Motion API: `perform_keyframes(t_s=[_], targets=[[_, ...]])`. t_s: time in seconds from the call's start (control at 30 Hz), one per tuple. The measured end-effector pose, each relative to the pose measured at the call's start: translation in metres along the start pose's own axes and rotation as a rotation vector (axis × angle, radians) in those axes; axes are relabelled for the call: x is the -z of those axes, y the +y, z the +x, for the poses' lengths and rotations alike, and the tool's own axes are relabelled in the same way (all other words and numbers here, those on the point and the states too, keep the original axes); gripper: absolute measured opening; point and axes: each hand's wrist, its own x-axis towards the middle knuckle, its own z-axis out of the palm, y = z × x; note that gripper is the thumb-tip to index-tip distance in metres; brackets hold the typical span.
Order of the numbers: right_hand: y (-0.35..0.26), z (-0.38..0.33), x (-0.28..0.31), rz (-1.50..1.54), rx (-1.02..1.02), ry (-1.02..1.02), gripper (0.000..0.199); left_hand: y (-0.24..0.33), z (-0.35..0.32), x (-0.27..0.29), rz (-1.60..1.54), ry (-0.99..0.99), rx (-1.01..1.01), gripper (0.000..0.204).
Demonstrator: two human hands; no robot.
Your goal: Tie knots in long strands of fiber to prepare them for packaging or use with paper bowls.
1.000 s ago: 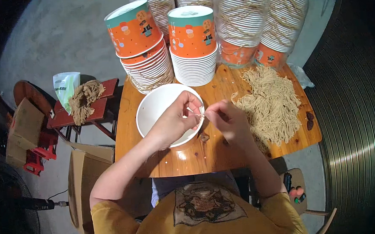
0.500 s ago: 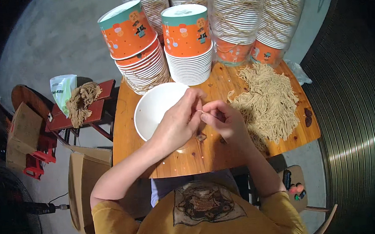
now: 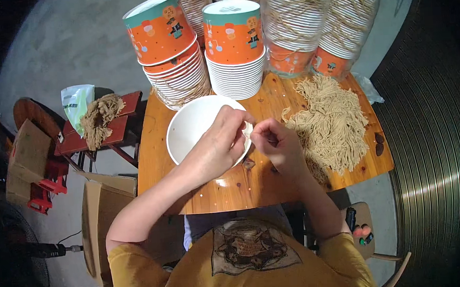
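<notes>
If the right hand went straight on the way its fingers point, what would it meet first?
Most likely the left hand, which sits just ahead of the right hand; the white tub appears beyond or below, though depth is unclear in this view.

The left grip point(image 3: 220, 145) and right grip point(image 3: 283, 148) have parted a little: in both earlier views their fingertips came close together with a pale strand between them, and now a narrow gap separates them. The left one has turned since a second ago, so its fingertips are mostly hidden. The white bowl point(image 3: 190, 133) (its right side covered half a second ago) shows some right rim again.
</notes>
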Motion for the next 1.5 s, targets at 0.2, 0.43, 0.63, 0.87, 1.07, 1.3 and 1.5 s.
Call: perform_keyframes(t_s=[0.2, 0.43, 0.63, 0.87, 1.07, 1.3, 1.5], targets=[[-0.002, -0.005, -0.007, -0.063, -0.010, 0.053, 0.008, 0.001, -0.004, 0.000, 0.006, -0.040, 0.140, 0.020], [-0.007, -0.009, -0.012, -0.208, 0.100, 0.114, 0.012, 0.012, -0.004, -0.001, 0.116, -0.011, 0.170, 0.013], [-0.005, -0.011, -0.018, -0.304, 0.147, 0.172, 0.012, 0.008, -0.007, -0.005, 0.257, 0.047, 0.096, 0.011], [-0.006, -0.012, -0.018, -0.328, 0.151, 0.173, 0.011, 0.005, -0.007, -0.004, 0.000, 0.039, 0.299, 0.007], [0.003, -0.010, -0.016, -0.013, 0.006, 0.176, 0.009, -0.003, -0.007, -0.003, -0.141, 0.047, 0.359, 0.012], [0.010, -0.009, -0.015, 0.016, -0.011, 0.154, 0.009, 0.000, -0.009, -0.001, -0.245, -0.037, 0.432, 0.018], [0.000, -0.009, -0.016, -0.109, 0.036, 0.159, 0.010, -0.004, -0.006, -0.002, -0.264, -0.060, 0.455, 0.014]])
